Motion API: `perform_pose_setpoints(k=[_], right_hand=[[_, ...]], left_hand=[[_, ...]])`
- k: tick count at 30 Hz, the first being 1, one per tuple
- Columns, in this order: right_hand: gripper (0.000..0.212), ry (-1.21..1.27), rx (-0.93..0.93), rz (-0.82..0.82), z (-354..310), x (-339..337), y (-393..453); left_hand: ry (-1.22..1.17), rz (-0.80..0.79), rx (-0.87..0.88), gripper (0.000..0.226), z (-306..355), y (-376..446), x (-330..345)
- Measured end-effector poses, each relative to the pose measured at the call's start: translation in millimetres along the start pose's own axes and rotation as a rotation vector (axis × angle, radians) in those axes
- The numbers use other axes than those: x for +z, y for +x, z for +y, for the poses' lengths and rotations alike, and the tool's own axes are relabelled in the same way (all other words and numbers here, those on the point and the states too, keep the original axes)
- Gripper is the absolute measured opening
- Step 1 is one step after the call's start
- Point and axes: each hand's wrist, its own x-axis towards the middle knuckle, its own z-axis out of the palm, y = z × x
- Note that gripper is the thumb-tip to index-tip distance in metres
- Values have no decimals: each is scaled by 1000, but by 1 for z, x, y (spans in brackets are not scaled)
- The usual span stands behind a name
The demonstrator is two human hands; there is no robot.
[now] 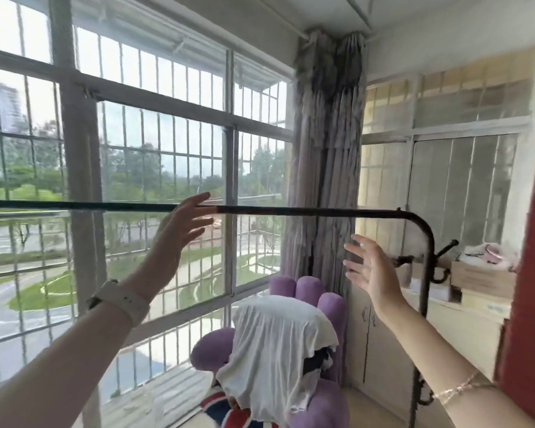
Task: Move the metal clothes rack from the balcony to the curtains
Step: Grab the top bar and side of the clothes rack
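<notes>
Reaching up, left hand (184, 222) was spread open at metal clothes rack (291, 210) top bar; right hand (369, 268) open, apart, near curtains (325, 168).

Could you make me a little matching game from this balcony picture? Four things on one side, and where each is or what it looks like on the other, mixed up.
Things:
1. white cloth
2. curtains
3. watch
4. left hand

Descriptions:
A. bunched up in the corner beside the window
B. strapped on the left wrist
C. open, fingers at the clothes rack's top bar
D. draped over the purple chair

Pairs: 1-D, 2-A, 3-B, 4-C
</notes>
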Motion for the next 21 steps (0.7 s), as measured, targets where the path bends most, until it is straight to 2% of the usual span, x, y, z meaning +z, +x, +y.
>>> perform_pose_setpoints(k=[4,6,9,12,15,18,21], right_hand=[[27,168,-64,-259,-21,97,46],[30,274,-79,-385,-29,144,51],[33,425,-76,-584,-37,220,39],[30,453,-106,-664,-46,283,30],[27,229,-289,-635,-48,349,22],[33,-215,-601,-569,-30,406,17],[34,-593,-742,-539,-7,457,10]], left_hand=[[101,154,26,45,5,12,-53],[150,198,40,51,10,8,-74],[229,303,36,46,23,-3,-117],[292,388,-10,46,38,-15,-165],[326,491,-9,45,48,-32,-229],[363,557,6,41,43,-45,-297],[374,609,-35,41,27,-54,-375]])
